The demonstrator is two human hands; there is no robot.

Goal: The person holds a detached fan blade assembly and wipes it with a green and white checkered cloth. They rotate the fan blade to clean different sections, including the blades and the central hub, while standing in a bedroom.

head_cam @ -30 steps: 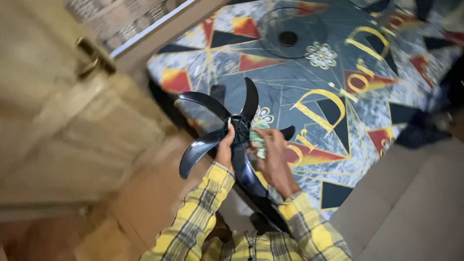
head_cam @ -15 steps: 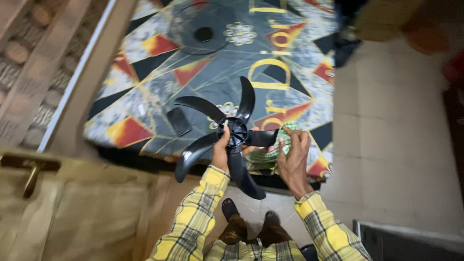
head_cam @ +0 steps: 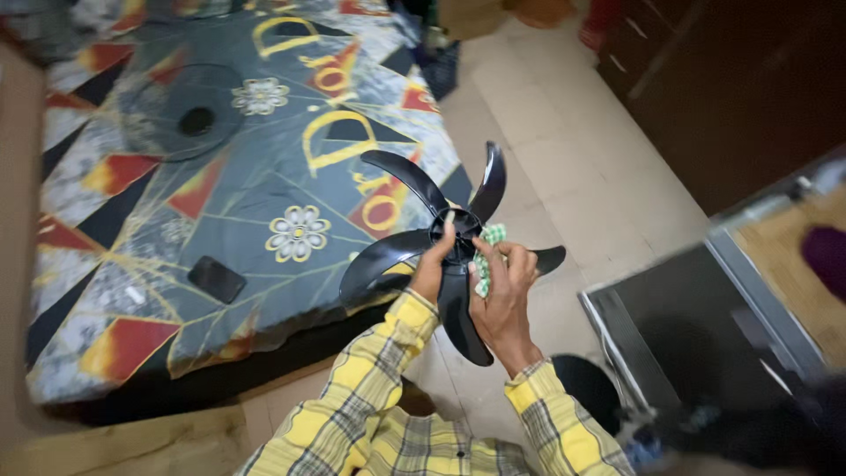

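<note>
A black plastic five-bladed fan propeller (head_cam: 449,242) is held above the pale tiled floor (head_cam: 564,185), just beside the edge of a bed covered by a grey patterned sheet (head_cam: 176,229). Its hub is clasped by the left hand (head_cam: 434,269), fingers closed around it. A green-and-white checked cloth (head_cam: 486,256) is pressed against a blade by the closed right hand (head_cam: 500,295). A dark phone (head_cam: 216,278) is seen lying on the sheet

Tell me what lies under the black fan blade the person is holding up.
Below the fan blade show pale floor tiles and the edge of a patterned bedspread. The right hand presses a green checked cloth to it; the left hand grips the hub. What the blades cover is hidden.
</note>
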